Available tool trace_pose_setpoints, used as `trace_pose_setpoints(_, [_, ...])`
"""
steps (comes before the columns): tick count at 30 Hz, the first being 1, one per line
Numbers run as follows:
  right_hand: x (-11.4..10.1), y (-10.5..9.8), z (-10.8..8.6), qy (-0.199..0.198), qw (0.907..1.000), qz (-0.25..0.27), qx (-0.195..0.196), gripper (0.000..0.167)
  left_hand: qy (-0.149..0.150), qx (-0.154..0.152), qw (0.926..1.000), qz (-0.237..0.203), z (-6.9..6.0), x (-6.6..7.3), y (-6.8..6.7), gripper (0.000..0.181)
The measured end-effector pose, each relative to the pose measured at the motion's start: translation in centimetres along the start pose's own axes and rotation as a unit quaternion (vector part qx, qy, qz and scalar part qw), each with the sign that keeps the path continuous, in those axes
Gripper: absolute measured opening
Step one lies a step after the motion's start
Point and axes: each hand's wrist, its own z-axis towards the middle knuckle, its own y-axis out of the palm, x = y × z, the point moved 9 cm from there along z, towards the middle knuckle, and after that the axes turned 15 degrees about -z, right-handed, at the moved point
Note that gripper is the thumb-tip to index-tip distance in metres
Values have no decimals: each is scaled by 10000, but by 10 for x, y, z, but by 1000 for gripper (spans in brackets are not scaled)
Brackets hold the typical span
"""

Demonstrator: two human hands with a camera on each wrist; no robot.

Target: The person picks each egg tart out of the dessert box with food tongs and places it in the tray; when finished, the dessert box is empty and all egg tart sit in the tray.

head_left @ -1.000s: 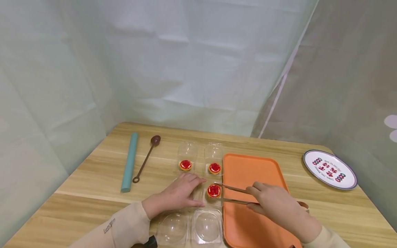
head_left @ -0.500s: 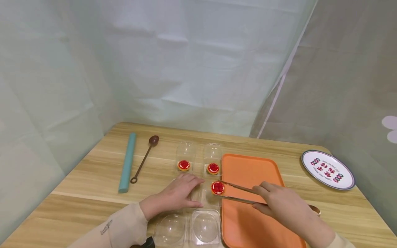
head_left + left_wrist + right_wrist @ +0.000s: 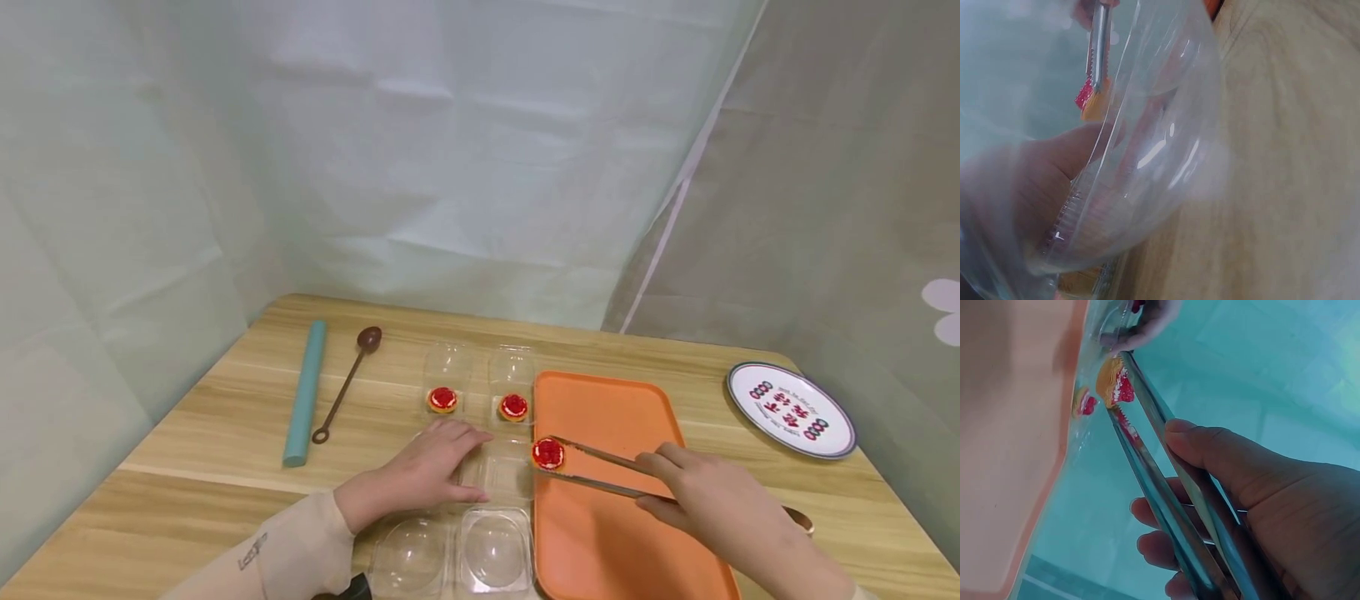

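Observation:
My right hand (image 3: 723,504) holds metal tongs (image 3: 592,484). A small tart (image 3: 548,454) with red topping and a yellow crust is between their tips, over the left edge of the orange tray (image 3: 615,533). In the right wrist view, thumb and fingers wrap the tongs, and the tart (image 3: 1110,381) tilts at their toothed ends. The left hand (image 3: 420,467) grips an opened clear plastic box (image 3: 506,473), thumb and fingers at opposite sides of it. A domed clear lid (image 3: 1166,150) covers much of the left wrist view. Two tarts sit in boxes behind: one tart (image 3: 442,400) left, another tart (image 3: 513,407) right.
An opened clear box (image 3: 495,550) stands near the front edge. A teal rod (image 3: 306,396) and a brown long-handled spoon (image 3: 347,392) lie at left. A white patterned plate (image 3: 791,410) is at the right. Cloth curtains (image 3: 480,167) enclose the table.
The tart has come up out of the box held by my left hand and moved right with the tongs to the tray's edge. My left hand has stayed in place.

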Motion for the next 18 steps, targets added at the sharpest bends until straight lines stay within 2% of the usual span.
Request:
trace_pose_setpoints(4, [6, 3, -6, 180, 9997, -73, -140, 35, 59, 37, 10000, 32, 0, 0, 0, 72])
trace_pose_setpoints(11, [15, 3, -20, 297, 9994, -157, -69, 37, 54, -2, 10000, 49, 1, -1, 1, 71])
trace_pose_setpoints(18, [26, 11, -37, 529, 9981, -12, -326, 36, 27, -3, 10000, 42, 1, 0, 0, 74])
